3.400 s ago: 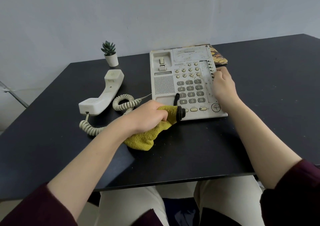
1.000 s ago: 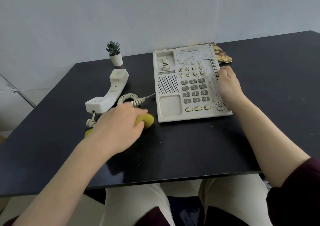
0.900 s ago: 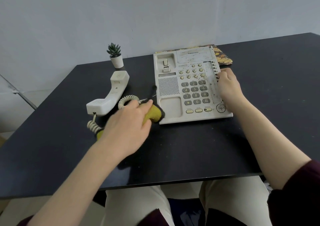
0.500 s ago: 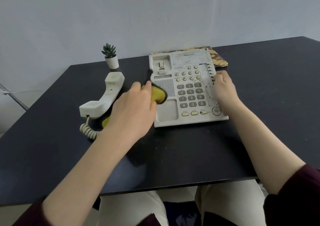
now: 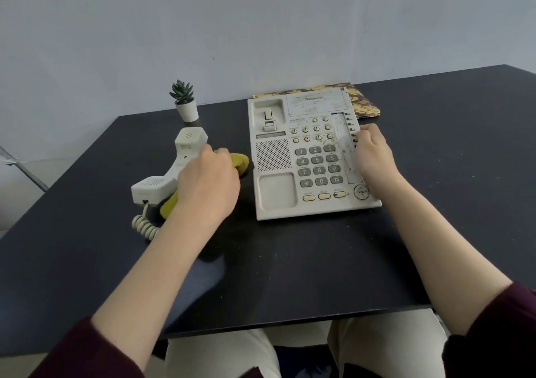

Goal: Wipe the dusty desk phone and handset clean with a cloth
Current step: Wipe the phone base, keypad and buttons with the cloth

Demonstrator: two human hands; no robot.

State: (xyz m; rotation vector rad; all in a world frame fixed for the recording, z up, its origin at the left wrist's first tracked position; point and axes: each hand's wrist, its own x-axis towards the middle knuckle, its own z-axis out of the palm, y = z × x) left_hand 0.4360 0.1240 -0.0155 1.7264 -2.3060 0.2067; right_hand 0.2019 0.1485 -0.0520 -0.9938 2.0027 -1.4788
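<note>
The off-white desk phone lies flat on the black table, its right strip and top panel speckled with dirt. My right hand grips the phone's right edge, fingers curled over it. The handset lies off the cradle to the left, its coiled cord trailing toward me. My left hand holds the yellow cloth on the table between handset and phone; the cloth shows past my fingers and again below my wrist. My palm hides its middle.
A small potted succulent stands behind the handset near the wall. A patterned yellow-and-black book sticks out from under the phone's far right corner. The table's near edge crosses just above my lap.
My left hand with the cloth has slid left off the phone's speaker area onto the table beside the handset. My right hand has kept its hold on the phone's right edge.
</note>
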